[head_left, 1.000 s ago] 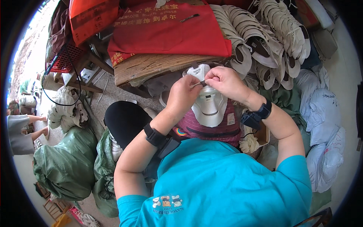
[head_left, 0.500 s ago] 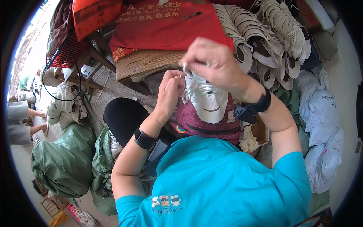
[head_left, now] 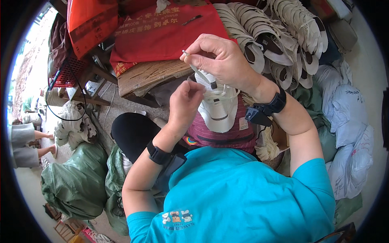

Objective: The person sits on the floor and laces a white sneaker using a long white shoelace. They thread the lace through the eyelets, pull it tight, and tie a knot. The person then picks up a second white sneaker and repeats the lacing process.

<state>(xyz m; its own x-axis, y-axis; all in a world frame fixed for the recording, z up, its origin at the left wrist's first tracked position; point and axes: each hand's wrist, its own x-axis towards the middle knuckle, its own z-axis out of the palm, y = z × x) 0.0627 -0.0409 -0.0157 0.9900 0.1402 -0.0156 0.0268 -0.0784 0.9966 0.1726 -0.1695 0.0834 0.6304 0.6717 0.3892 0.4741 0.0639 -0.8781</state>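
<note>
A white shoe upper [head_left: 219, 117] with a perforated tongue lies over the maroon striped cloth [head_left: 202, 130] on my lap. Above its far part, my right hand [head_left: 223, 58] pinches a white shoelace [head_left: 200, 73] near its tip, which pokes out past thumb and forefinger. The lace slants down from there to my left hand [head_left: 183, 101], whose thumb and fingers are closed on it beside the shoe. Part of the lacing on the upper is hidden behind my hands.
A wooden table [head_left: 142, 77] with a red cloth [head_left: 166, 34] stands ahead. Rows of white shoe uppers [head_left: 259, 28] are stacked at the far right. Beside me are green sacks [head_left: 75, 182], white bags [head_left: 344, 117] and a bundle of laces [head_left: 267, 146]. At the left edge, another person's legs [head_left: 42, 141] show.
My right hand has moved up and left, drawing the lace out straighter, with its tip now showing. The left hand has turned and shifted slightly down, fingers toward the shoe.
</note>
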